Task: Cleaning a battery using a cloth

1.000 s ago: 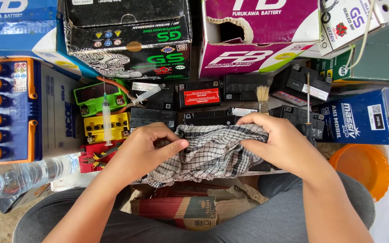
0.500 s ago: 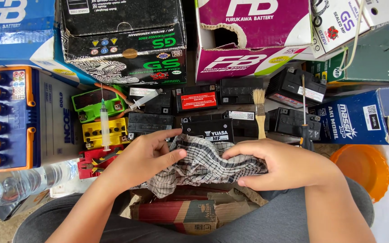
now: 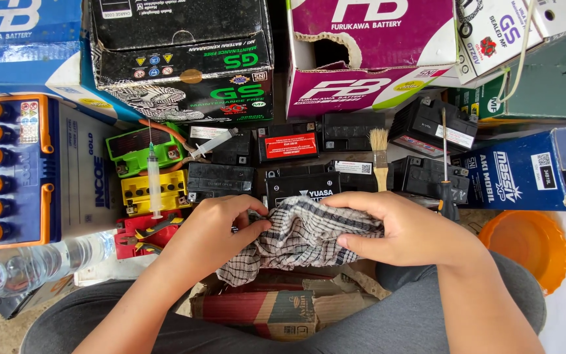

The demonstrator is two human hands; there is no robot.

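Low in the middle of the frame, the left hand (image 3: 214,233) pinches the near edge of a checked cloth (image 3: 299,239), fingers curled into the fabric. The right hand (image 3: 411,229) grips the cloth's other side, thumb underneath and fingers folded over the top. The cloth is bunched between both hands (over a worn red cardboard box (image 3: 266,308) on the lap). Just above it sit small black batteries (image 3: 309,187) and an upright paintbrush (image 3: 379,157). To the left lies a syringe (image 3: 154,180) across green and yellow batteries; an orange bowl (image 3: 525,246) sits at right.
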